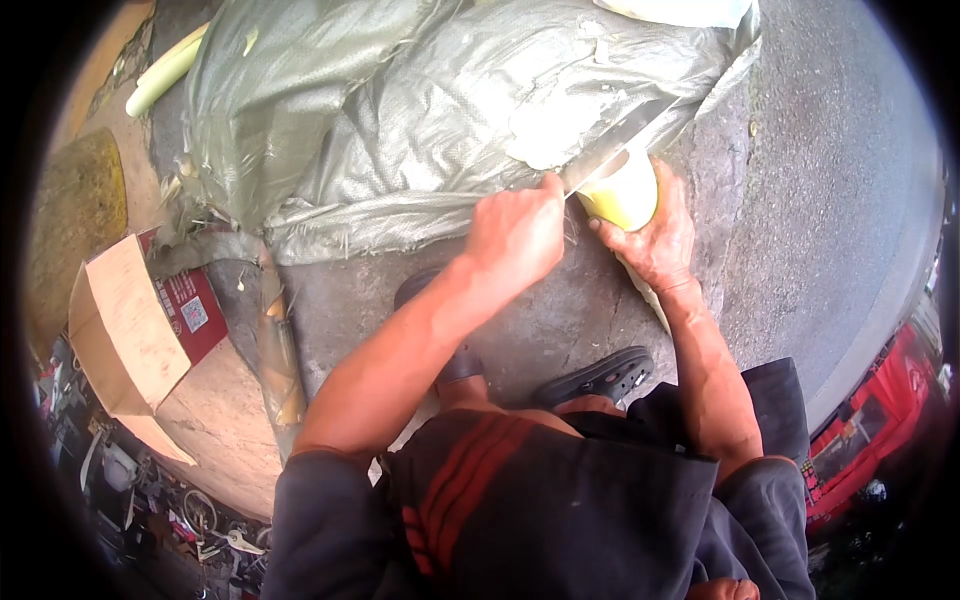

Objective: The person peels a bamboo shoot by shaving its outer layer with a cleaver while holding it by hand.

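My left hand (518,228) is closed around the handle of a knife, thumb side toward the blade. The long knife blade (622,138) points up and to the right, over the edge of the silvery woven sheet. Its near part lies against or just beside a thick, pale yellow-green bamboo shoot (625,196) with a whitish top. My right hand (660,235) grips the bamboo shoot from the right, thumb on the near side. A pale strip (645,292) shows below that hand; whether it belongs to the shoot I cannot tell.
The woven sheet (400,130) covers the ground ahead, with whitish scraps (550,130) on it. An opened cardboard box (135,320) and a husk-covered shoot (278,345) lie left. A pale green stalk (168,68) is farther off. My dark clog (595,380) is below; asphalt (830,180) runs right.
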The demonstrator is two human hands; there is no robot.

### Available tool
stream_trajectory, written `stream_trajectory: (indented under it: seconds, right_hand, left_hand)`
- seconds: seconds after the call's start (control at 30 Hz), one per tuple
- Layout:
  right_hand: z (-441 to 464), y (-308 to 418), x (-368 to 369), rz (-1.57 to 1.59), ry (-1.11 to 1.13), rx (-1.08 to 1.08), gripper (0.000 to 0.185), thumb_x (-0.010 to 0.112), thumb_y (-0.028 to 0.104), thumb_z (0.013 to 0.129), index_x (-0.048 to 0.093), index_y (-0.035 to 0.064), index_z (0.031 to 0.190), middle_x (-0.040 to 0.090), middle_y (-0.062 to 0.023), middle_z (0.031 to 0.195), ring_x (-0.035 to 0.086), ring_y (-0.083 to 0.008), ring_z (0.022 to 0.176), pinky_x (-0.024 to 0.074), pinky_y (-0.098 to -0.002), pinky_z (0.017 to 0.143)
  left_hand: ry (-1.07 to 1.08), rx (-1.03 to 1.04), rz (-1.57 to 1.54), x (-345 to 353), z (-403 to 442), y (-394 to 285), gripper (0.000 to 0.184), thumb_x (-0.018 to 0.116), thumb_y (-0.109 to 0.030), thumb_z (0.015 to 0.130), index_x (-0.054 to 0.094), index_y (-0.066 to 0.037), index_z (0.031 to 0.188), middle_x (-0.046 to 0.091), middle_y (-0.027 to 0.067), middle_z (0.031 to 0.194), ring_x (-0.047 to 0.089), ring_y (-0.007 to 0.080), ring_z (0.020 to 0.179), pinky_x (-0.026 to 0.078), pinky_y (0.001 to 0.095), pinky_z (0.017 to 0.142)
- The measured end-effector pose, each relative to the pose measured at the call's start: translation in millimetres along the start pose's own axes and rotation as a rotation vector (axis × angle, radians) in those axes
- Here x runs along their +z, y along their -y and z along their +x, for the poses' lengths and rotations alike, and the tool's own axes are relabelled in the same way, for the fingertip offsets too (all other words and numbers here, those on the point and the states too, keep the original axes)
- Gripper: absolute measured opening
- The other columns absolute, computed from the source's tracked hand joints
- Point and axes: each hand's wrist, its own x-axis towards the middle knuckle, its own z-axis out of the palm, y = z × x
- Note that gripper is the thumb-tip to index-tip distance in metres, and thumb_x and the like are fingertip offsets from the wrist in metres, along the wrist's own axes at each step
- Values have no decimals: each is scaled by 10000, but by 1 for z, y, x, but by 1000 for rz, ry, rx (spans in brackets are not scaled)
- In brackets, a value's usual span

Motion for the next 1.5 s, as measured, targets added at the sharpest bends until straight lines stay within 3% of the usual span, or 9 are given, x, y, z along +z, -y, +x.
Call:
stream_trajectory:
  seconds: [0.1, 0.2, 0.3, 0.4, 0.53, 0.73, 1.17, 1.5]
  right_hand:
    - [-2, -13, 4, 131, -12, -3, 995, 896, 406, 607, 450, 45, 1420, 578, -195, 1252, 627, -402, 1088, 535, -477, 917]
    - [8, -22, -11, 294, 196, 22, 1009, 888, 415, 629, 435, 20, 1440, 552, -212, 1311, 599, -401, 1146, 514, -470, 969]
    - [1, -16, -5, -32, 45, -48, 1029, 879, 419, 644, 405, 9, 1460, 525, -226, 1328, 554, -406, 1208, 487, -475, 1006]
    - [-13, -12, 13, 22, -118, -46, 1056, 877, 427, 652, 372, 7, 1479, 496, -236, 1344, 516, -414, 1250, 467, -484, 1029]
    - [-5, -13, 2, 29, -16, -32, 1096, 912, 413, 615, 367, 21, 1480, 494, -213, 1348, 535, -410, 1230, 485, -487, 1003]
    - [1, -12, -1, 75, 17, -16, 1031, 917, 398, 609, 429, 60, 1451, 568, -218, 1265, 596, -398, 1168, 504, -469, 973]
    - [4, -15, -1, 81, -20, -9, 986, 895, 422, 618, 476, 6, 1408, 620, -217, 1221, 635, -381, 1132, 527, -463, 941]
    - [5, -17, -3, 118, 0, 13, 994, 889, 461, 639, 473, 18, 1426, 614, -215, 1271, 625, -377, 1175, 514, -455, 972]
  left_hand:
    - [-10, 3, -45, -5, -4, 7, 161, 579, -63, 885, 563, 32, 1014, 663, 221, 672, 673, 432, 642, 524, 543, 619]
    - [-15, 12, -111, -16, -26, 8, 146, 588, -81, 903, 564, 5, 1018, 658, 224, 686, 665, 435, 655, 506, 547, 608]
    - [28, -23, -140, -25, -78, 8, 120, 597, -84, 909, 562, -18, 1003, 662, 221, 714, 661, 432, 663, 493, 549, 599]
    - [27, -37, -110, -24, -108, 19, 111, 602, -76, 902, 556, -28, 990, 669, 210, 734, 656, 429, 656, 489, 552, 592]
    - [14, -42, -129, -20, -122, 24, 118, 605, -81, 899, 550, -30, 991, 672, 200, 730, 651, 432, 647, 487, 554, 587]
    - [58, -42, -128, -18, -104, 24, 128, 600, -82, 899, 549, -21, 999, 666, 198, 699, 654, 437, 642, 494, 558, 591]
    - [-29, 70, -120, -2, -37, 5, 123, 574, -34, 851, 556, 30, 954, 672, 201, 658, 696, 383, 610, 547, 514, 588]
    - [91, 12, -61, -12, 7, 1, 207, 583, -57, 871, 593, 57, 1043, 681, 254, 737, 697, 427, 725, 535, 536, 672]
